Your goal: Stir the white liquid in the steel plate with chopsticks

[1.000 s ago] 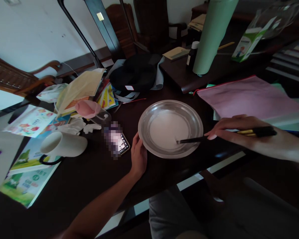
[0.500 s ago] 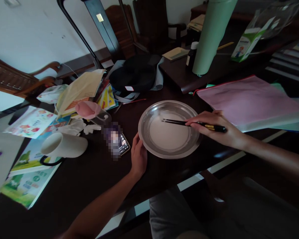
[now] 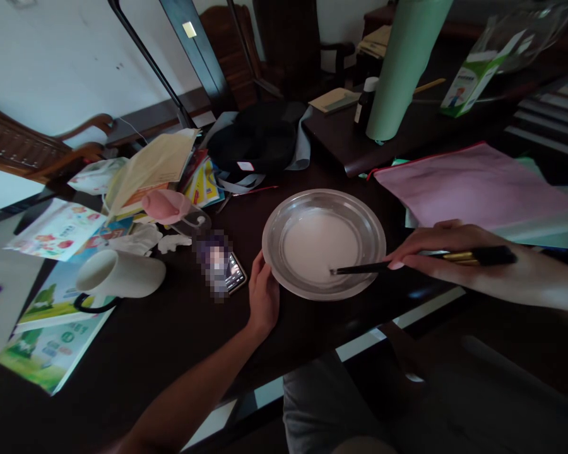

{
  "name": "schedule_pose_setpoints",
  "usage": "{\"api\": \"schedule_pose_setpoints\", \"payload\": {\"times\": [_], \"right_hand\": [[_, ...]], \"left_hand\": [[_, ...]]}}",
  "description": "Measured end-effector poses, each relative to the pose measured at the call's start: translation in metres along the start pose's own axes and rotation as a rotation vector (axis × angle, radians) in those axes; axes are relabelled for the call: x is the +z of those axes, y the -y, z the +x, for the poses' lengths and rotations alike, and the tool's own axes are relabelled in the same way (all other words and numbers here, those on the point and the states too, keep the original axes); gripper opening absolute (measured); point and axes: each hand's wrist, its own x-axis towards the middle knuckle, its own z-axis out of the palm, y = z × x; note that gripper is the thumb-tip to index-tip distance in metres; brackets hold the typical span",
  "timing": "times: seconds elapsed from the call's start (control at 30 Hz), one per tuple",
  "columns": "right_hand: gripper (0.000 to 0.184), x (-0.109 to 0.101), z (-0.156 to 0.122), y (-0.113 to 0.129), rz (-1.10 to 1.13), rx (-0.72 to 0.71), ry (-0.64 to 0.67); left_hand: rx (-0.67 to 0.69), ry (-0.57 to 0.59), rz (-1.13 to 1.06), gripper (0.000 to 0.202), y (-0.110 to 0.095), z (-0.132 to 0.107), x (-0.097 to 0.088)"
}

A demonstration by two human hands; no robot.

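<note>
1. With the clock read from the bowl's middle, grey trousers (image 3: 322, 403) fill six o'clock, below the edge of the dark tabletop (image 3: 184, 328).
2. The left hand (image 3: 264, 296) is at eight o'clock, touching the bowl's rim; I cannot tell whether its fingers grip underneath.
3. Well apart from it, the right hand (image 3: 454, 272) is between three and four o'clock, fingers closed around black chopsticks (image 3: 362, 268) with a gold band.
4. The shiny metal bowl (image 3: 274, 233) rests on the tabletop between the hands. The chopsticks cross its rim near four o'clock, tips over the pale middle; whether they touch it is unclear.
5. Toward nine o'clock is a phone (image 3: 228, 272), its lit screen partly blurred, then a white mug (image 3: 137, 274) with a black handle. Booklets (image 3: 52, 353) lie at eight.
6. At two o'clock a pink pouch (image 3: 478, 183) with a red edge lies flat.
7. Farther out, a black rounded case (image 3: 253, 148) sits at eleven o'clock. A white-capped bottle (image 3: 366, 107) stands just beside a tall green cylinder (image 3: 402, 75) near one.
8. Beyond, at ten o'clock, is a wooden chair (image 3: 23, 142).
</note>
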Motion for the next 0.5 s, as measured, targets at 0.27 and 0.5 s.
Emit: {"api": "schedule_pose_setpoints", "payload": {"times": [0.27,0.5], "right_hand": [[0.020,0.055,0.032,-0.011,0.064,-0.088,-0.037],[0.017,0.035,0.041,-0.016,-0.014,-0.076,-0.202]], "left_hand": [[0.000,0.033,0.030,0.034,0.000,0.001,-0.003],[-0.024,-0.027,-0.049,0.047,-0.004,-0.001,0.004]]}}
